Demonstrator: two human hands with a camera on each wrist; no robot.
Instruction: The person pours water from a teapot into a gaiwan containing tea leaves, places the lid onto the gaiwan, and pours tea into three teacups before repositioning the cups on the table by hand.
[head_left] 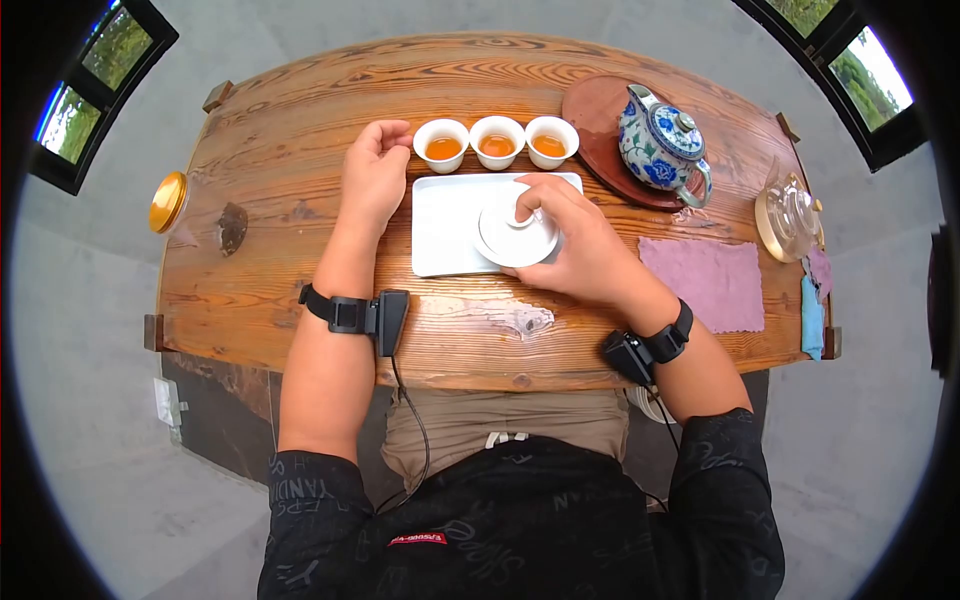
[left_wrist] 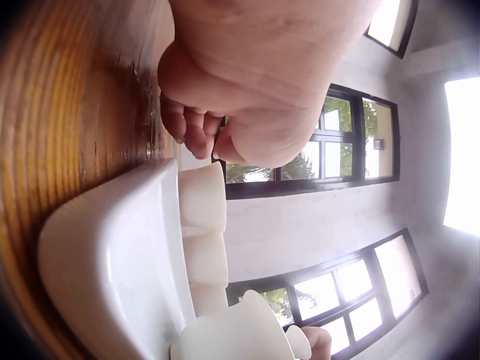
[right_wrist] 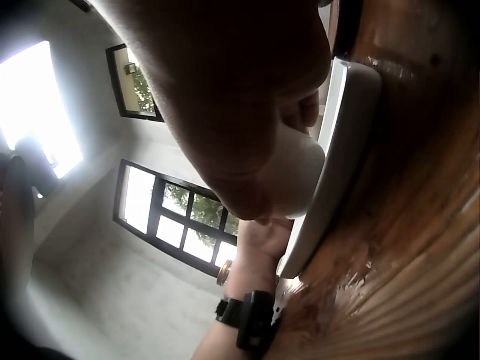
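A white lidded bowl (head_left: 495,243) stands on the right part of a white rectangular tray (head_left: 440,230). My right hand (head_left: 575,240) grips it, with fingers at the lid knob and the rim; in the right wrist view the hand (right_wrist: 232,112) covers much of the bowl (right_wrist: 300,169). Three white cups (head_left: 497,130) of amber liquid stand in a row behind the tray. My left hand (head_left: 377,175) is beside the leftmost cup (head_left: 441,128), fingers loosely bent, holding nothing. In the left wrist view the hand (left_wrist: 247,82) is above the table, near the cups (left_wrist: 202,202).
A blue-and-white teapot (head_left: 655,145) stands on a round brown board (head_left: 590,110) at the back right. Farther right are a glass teapot (head_left: 790,225) and a pink cloth (head_left: 703,285). At the left are a gold-lidded jar (head_left: 168,203) and a small dark item (head_left: 232,228).
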